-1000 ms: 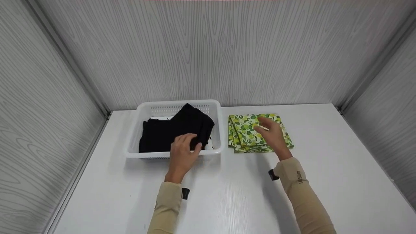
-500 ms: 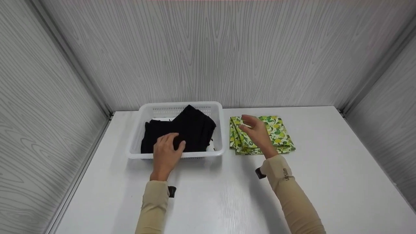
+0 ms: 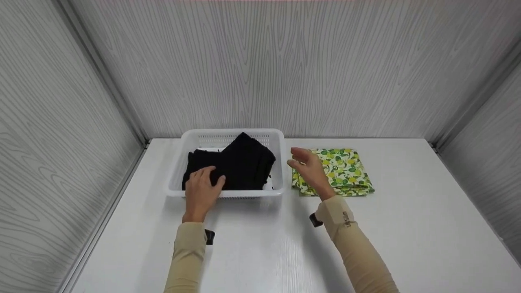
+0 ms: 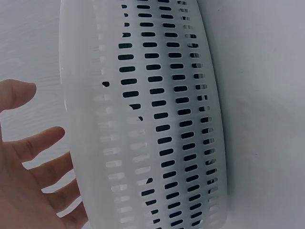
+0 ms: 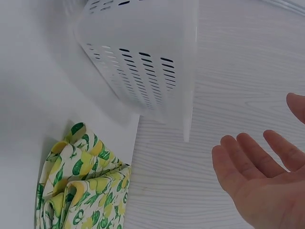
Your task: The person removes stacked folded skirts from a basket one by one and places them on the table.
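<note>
A white plastic basket [image 3: 175,171] with slotted sides stands at the back of the table, and black folded cloth [image 3: 240,167] lies inside it. My left hand [image 3: 200,191] hovers over the basket's front rim, fingers spread and loosely bent, holding nothing; the left wrist view shows the fingers beside the slotted basket wall [image 4: 162,119]. To the basket's right lies a folded cloth [image 3: 346,171] printed with lemons and green leaves. Above that cloth's left part is my right hand [image 3: 310,169], relaxed and holding nothing. The right wrist view has this hand [image 5: 267,181] apart from the basket.
White material [image 3: 207,149] shows under the black cloth in the basket. Grey wood-grain panels [image 3: 260,73] rise behind the table and at both sides. The white table top [image 3: 260,252] extends in front of the basket.
Both hands have moved left. The right hand has gone from over the middle of the lemon cloth to its left edge, near the basket. The basket and cloths stay put.
</note>
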The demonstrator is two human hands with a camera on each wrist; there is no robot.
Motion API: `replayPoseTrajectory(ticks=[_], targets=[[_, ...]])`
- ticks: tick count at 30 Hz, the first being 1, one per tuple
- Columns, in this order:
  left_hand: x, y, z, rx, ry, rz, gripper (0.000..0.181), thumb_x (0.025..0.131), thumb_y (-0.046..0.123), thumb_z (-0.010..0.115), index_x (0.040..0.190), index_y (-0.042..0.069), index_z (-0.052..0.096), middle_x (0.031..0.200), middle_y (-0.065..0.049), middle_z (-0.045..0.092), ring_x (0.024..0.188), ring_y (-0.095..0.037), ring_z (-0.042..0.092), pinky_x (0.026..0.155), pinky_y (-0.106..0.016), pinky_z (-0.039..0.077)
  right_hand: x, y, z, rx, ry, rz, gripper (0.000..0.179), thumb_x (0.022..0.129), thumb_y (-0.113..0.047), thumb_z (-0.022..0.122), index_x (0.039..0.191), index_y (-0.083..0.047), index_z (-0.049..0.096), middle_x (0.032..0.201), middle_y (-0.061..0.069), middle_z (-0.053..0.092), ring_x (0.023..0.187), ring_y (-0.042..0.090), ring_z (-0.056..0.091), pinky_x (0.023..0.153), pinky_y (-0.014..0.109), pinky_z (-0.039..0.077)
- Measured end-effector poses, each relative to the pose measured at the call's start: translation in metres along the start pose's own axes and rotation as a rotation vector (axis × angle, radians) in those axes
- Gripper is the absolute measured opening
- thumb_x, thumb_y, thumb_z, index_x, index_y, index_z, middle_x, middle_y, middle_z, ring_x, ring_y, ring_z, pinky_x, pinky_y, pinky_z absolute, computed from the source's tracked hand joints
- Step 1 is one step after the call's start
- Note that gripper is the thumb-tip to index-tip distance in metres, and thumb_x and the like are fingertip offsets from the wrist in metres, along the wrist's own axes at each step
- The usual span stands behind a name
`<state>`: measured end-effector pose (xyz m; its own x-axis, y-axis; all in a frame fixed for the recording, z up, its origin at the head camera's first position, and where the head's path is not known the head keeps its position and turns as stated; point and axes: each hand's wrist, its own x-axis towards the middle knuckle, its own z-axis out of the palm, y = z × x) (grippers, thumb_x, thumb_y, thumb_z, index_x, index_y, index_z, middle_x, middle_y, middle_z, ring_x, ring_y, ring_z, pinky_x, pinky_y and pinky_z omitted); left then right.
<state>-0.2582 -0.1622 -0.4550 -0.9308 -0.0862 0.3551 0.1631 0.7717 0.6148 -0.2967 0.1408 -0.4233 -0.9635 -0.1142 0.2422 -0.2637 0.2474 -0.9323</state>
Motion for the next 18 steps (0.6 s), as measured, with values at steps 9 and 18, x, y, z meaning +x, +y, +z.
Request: replayPoseTrajectory(ticks=[9,18], targets=[[0.007,-0.007,-0.004,0.013,-0.019,-0.029,0.048,0.097,0.03,0.066,0.133,-0.002,0.062,0.137,-0.022,0.058,0.131,-0.042,0.046,0.11,-0.058,0.032,0.006,-0.004,0.021,-0.009,-0.028,-0.003,0.046,0.093,0.0,0.066,0.135,0.014,0.055,0.137,0.029,0.057,0.127,0.043,0.055,0.106,0.047,0.046],[0.014,-0.016,-0.006,0.006,-0.047,-0.052,0.051,0.097,0.03,0.066,0.135,-0.003,0.06,0.139,-0.024,0.056,0.131,-0.043,0.045,0.108,-0.06,0.033,0.012,-0.006,0.039,0.001,-0.084,0.007,0.045,0.094,-0.003,0.066,0.135,0.014,0.056,0.136,0.028,0.058,0.125,0.04,0.058,0.103,0.045,0.048]])
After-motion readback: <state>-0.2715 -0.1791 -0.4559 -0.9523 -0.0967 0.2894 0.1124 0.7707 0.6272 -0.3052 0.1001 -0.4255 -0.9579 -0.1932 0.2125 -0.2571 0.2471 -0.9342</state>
